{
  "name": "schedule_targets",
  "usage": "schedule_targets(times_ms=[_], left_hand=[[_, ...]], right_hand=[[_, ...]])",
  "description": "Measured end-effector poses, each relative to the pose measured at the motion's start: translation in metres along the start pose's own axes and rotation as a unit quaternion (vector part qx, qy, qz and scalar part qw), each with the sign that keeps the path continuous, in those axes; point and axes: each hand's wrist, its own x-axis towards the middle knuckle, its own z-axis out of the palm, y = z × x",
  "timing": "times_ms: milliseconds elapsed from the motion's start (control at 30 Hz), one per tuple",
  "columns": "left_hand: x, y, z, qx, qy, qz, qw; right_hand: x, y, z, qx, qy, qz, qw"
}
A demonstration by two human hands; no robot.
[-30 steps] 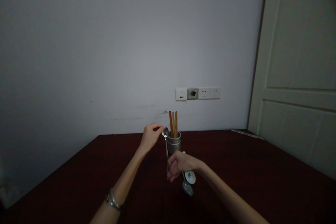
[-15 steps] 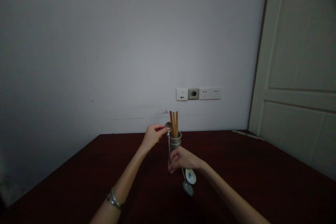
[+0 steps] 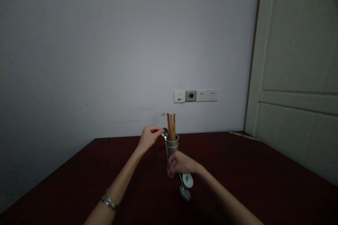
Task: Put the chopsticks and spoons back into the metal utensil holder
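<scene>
Dark red wood, or something finished like it, makes up the broad table [image 3: 66,186], which runs back to a pale grey wall [image 3: 132,42] marked with scuffs just above the table's far edge. On the right stands a panelled, off-white door [image 3: 298,59]. Low on the wall is a row of fittings: a white plate [image 3: 179,96], a greyish switch plate [image 3: 190,96] and white sockets [image 3: 206,95]. A narrow printed strip [image 3: 244,135] lies at the table's far right; its print is too small to read. No brand can be made out, and the blue mark in the white spoon [image 3: 187,180] is likewise too small to make out.

The long metal spoon [image 3: 166,147] stands nearly upright, bowl upward, just left of a metal cup [image 3: 172,144] holding wooden chopsticks [image 3: 173,126]; whether spoon and cup touch cannot be told. The left hand [image 3: 148,139], with a bracelet [image 3: 108,201] further down its arm, pinches the bowl's edge between thumb and fingertips. The right hand [image 3: 182,162] has its fingers curled together on the handle's lower end. Near its wrist lie the white spoon and a second metal spoon [image 3: 185,194], close together.
</scene>
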Motion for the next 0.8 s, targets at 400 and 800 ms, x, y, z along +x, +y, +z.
schedule_targets(times_ms=[400, 800], left_hand=[[0.076, 0.013, -0.006, 0.065, 0.09, 0.088, 0.99], [0.13, 0.006, -0.005, 0.082, 0.167, 0.062, 0.981]], right_hand=[[0.001, 0.02, -0.057, 0.086, 0.142, -0.06, 0.984], [-0.004, 0.137, -0.105, 0.169, 0.393, 0.011, 0.904]])
